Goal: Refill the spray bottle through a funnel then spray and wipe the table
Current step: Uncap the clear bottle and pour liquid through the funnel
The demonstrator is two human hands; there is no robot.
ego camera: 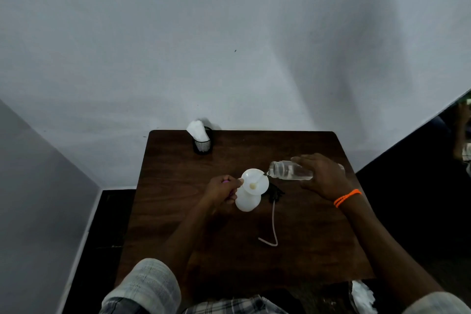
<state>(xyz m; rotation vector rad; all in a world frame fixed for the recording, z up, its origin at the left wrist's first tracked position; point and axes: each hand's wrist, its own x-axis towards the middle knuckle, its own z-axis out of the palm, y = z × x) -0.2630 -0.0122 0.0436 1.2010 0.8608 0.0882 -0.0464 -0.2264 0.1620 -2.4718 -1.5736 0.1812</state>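
Note:
A white spray bottle (246, 202) stands on the dark wooden table (178, 211) with a white funnel (255, 181) seated in its neck. My left hand (222, 190) is closed around the bottle's neck under the funnel rim. My right hand (321, 177) holds a clear water bottle (288, 170) tipped sideways, its open mouth over the funnel's right edge, and a thin stream runs in. The black spray head (274, 194) with its long pale dip tube (273, 227) lies on the table just right of the spray bottle.
A black mesh cup (202, 145) with white tissues stands at the table's far edge by the wall. A crumpled white cloth or paper (362, 297) lies at the near right corner. The wall closes off the far side; dark floor surrounds the table.

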